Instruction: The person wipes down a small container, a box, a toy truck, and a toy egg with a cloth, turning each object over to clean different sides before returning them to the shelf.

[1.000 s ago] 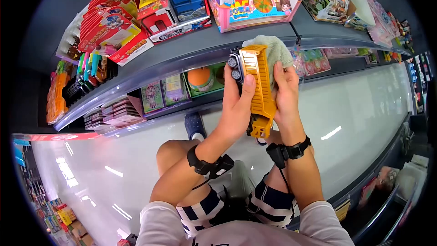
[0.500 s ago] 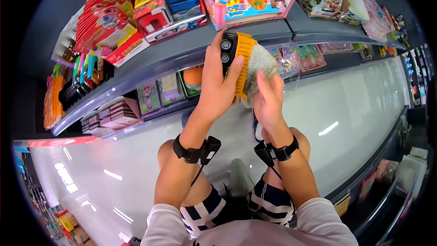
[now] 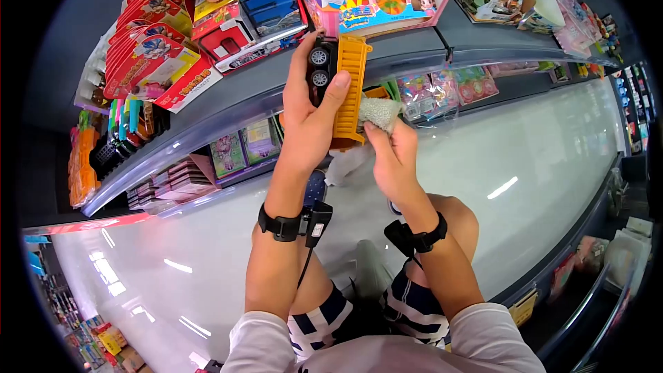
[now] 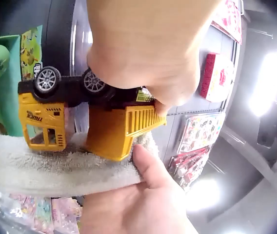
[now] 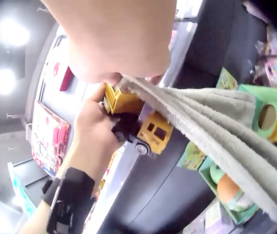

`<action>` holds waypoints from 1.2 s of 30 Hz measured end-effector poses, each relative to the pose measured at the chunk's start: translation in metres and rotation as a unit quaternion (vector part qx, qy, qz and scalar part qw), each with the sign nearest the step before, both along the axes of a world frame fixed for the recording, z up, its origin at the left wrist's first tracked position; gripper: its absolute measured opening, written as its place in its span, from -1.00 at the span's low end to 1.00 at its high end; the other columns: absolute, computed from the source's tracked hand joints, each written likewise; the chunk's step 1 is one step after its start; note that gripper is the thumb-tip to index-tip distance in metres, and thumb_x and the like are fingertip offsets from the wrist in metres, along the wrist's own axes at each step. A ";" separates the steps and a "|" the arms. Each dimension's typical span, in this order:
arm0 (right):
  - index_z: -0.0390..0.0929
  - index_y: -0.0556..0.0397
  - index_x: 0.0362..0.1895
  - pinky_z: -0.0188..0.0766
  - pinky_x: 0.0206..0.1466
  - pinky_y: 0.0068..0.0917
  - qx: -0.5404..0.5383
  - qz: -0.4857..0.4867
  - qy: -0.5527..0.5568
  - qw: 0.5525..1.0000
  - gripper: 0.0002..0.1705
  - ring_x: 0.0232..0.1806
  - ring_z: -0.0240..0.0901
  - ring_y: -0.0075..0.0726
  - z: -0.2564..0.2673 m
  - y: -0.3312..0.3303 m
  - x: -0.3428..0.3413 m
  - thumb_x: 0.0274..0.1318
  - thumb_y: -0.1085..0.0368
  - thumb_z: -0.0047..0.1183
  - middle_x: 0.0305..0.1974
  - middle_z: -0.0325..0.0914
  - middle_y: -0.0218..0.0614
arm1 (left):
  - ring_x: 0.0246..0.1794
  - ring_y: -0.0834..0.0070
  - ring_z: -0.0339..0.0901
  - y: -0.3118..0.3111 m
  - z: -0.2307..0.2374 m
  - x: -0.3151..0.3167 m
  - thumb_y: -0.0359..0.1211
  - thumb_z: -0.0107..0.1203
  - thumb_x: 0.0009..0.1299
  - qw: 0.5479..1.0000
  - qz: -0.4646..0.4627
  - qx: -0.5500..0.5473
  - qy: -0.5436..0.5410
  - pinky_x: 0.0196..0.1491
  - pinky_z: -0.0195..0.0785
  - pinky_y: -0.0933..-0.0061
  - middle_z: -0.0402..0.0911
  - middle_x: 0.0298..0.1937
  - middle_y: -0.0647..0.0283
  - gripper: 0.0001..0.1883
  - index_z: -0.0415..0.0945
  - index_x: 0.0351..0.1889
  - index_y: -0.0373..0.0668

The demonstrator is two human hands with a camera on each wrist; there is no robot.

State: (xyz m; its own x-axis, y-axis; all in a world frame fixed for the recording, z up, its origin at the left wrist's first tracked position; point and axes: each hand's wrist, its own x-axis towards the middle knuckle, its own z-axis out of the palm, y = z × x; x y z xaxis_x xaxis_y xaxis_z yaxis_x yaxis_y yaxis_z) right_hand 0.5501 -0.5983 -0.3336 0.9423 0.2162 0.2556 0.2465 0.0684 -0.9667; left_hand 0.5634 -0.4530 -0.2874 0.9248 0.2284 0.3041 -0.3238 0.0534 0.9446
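Observation:
In the head view my left hand (image 3: 307, 121) grips a yellow toy dump truck (image 3: 351, 86) with black wheels facing left. The thumb lies across the yellow dump bed, and the fingers go round the wheel side. My right hand (image 3: 395, 159) pinches a light grey cloth (image 3: 378, 112) against the right side of the bed. The cloth hangs down below the truck in a long fold. In the left wrist view, the truck's cab (image 4: 43, 122) lies over the cloth. The right wrist view shows the cloth (image 5: 211, 131) stretching away from the right hand.
Above the hands a dark shelf (image 3: 407, 45) carries a boxed dining toy set (image 3: 376, 0), a blue and red toy box (image 3: 273, 10) and red packets (image 3: 152, 55). A lower shelf holds card boxes (image 3: 242, 145) and bagged toys (image 3: 428, 93). Shelving (image 3: 601, 269) stands behind at the right.
The left hand has moved left and up with the truck, which has turned more upright. The right hand has drawn in its fingers on the cloth and shifted slightly down and left.

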 end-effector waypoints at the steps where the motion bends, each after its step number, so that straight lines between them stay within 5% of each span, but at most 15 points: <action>1: 0.61 0.27 0.04 0.42 0.04 -0.48 0.051 -0.001 0.039 0.998 -0.74 -0.09 0.50 -0.52 -0.003 0.005 0.000 0.39 0.42 -0.01 -0.09 0.66 -0.34 | 0.12 0.50 0.52 0.001 -0.003 0.001 -0.32 0.13 0.59 1.000 0.001 0.003 0.002 0.20 0.41 0.44 0.55 0.20 0.14 -0.38 0.15 0.54 -0.26; 6: 0.61 0.25 0.05 0.42 0.14 -0.45 0.145 0.015 0.117 0.982 -0.73 -0.02 0.54 -0.48 0.002 0.005 0.007 0.37 0.42 -0.01 -0.03 0.66 -0.32 | 0.12 0.51 0.53 0.006 -0.007 0.002 -0.31 0.20 0.55 1.000 0.008 -0.013 0.015 0.21 0.42 0.44 0.55 0.22 0.12 -0.34 0.17 0.54 -0.24; 10: 0.60 0.29 0.12 0.39 0.29 -0.37 0.323 0.056 0.189 0.925 -0.68 0.13 0.58 -0.35 0.002 -0.011 0.013 0.35 0.45 0.01 0.07 0.68 -0.21 | 0.12 0.51 0.54 0.016 -0.009 -0.003 -0.33 0.21 0.54 0.995 -0.040 -0.075 0.044 0.21 0.41 0.47 0.55 0.23 0.11 -0.32 0.16 0.55 -0.24; 12: 0.57 0.31 0.15 0.31 0.39 -0.32 0.370 0.082 0.185 0.907 -0.67 0.21 0.54 -0.30 0.010 -0.014 0.010 0.37 0.45 -0.01 0.13 0.64 -0.17 | 0.14 0.48 0.52 0.017 -0.007 -0.005 -0.33 0.24 0.51 0.998 -0.046 -0.033 0.003 0.24 0.39 0.43 0.54 0.23 0.11 -0.28 0.14 0.56 -0.25; 14: 0.52 0.32 0.21 0.28 0.43 -0.30 0.373 0.101 0.191 0.902 -0.64 0.28 0.49 -0.26 0.006 -0.015 0.008 0.40 0.46 -0.04 0.20 0.60 -0.14 | 0.20 0.40 0.49 0.016 -0.014 -0.005 -0.29 0.27 0.47 0.992 -0.020 0.120 -0.034 0.32 0.34 0.34 0.53 0.24 0.08 -0.24 0.13 0.56 -0.24; 20: 0.42 0.28 0.31 0.22 0.48 -0.22 0.397 0.079 0.206 0.891 -0.57 0.36 0.41 -0.21 0.012 -0.013 0.007 0.42 0.41 -0.05 0.29 0.51 -0.12 | 0.16 0.42 0.52 0.010 -0.016 -0.011 -0.24 0.26 0.49 0.989 -0.028 0.141 0.023 0.30 0.34 0.36 0.58 0.21 0.08 -0.28 0.20 0.53 -0.23; 22: 0.38 0.26 0.34 0.21 0.49 -0.19 0.450 0.094 0.247 0.853 -0.54 0.38 0.39 -0.19 0.012 -0.012 0.008 0.43 0.39 -0.04 0.30 0.50 -0.13 | 0.16 0.41 0.54 0.011 -0.016 -0.010 -0.22 0.26 0.48 0.991 -0.048 0.126 0.021 0.29 0.35 0.36 0.61 0.18 0.08 -0.29 0.23 0.52 -0.20; 29: 0.39 0.26 0.33 0.22 0.48 -0.21 0.428 0.086 0.232 0.869 -0.55 0.35 0.42 -0.21 0.010 -0.005 0.008 0.44 0.36 -0.02 0.27 0.52 -0.15 | 0.16 0.41 0.53 0.011 -0.021 -0.011 -0.22 0.25 0.49 0.990 -0.040 0.136 -0.022 0.29 0.35 0.34 0.61 0.20 0.08 -0.30 0.22 0.53 -0.18; 32: 0.42 0.25 0.31 0.30 0.41 -0.25 0.324 0.075 0.194 0.923 -0.59 0.30 0.45 -0.27 0.007 -0.010 0.007 0.47 0.36 -0.06 0.25 0.53 -0.19 | 0.18 0.41 0.53 0.009 -0.018 -0.010 -0.24 0.20 0.53 0.996 -0.018 0.077 -0.030 0.29 0.36 0.35 0.59 0.22 0.08 -0.33 0.21 0.53 -0.21; 34: 0.50 0.27 0.23 0.37 0.28 -0.39 0.143 0.122 0.130 0.974 -0.64 0.17 0.50 -0.40 0.008 -0.012 0.006 0.44 0.40 -0.04 0.14 0.61 -0.25 | 0.15 0.46 0.52 0.010 -0.012 -0.010 -0.26 0.16 0.57 0.999 -0.003 0.038 -0.035 0.25 0.39 0.39 0.59 0.21 0.09 -0.37 0.21 0.51 -0.26; 36: 0.54 0.28 0.16 0.38 0.20 -0.50 0.119 0.120 0.107 0.980 -0.69 0.07 0.48 -0.52 0.007 -0.005 0.002 0.44 0.42 -0.06 0.06 0.63 -0.33 | 0.14 0.48 0.52 0.014 -0.014 -0.010 -0.25 0.15 0.57 0.999 -0.002 0.027 -0.030 0.25 0.38 0.40 0.59 0.19 0.11 -0.38 0.22 0.51 -0.28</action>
State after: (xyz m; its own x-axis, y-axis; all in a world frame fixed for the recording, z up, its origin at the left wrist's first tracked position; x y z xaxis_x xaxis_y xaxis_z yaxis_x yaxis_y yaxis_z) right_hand 0.5525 -0.6037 -0.3264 0.9092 0.3964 0.1275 -0.0112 0.3292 -0.9442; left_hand 0.5534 -0.4392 -0.3011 0.9057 0.2066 0.3703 -0.3794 0.0045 0.9252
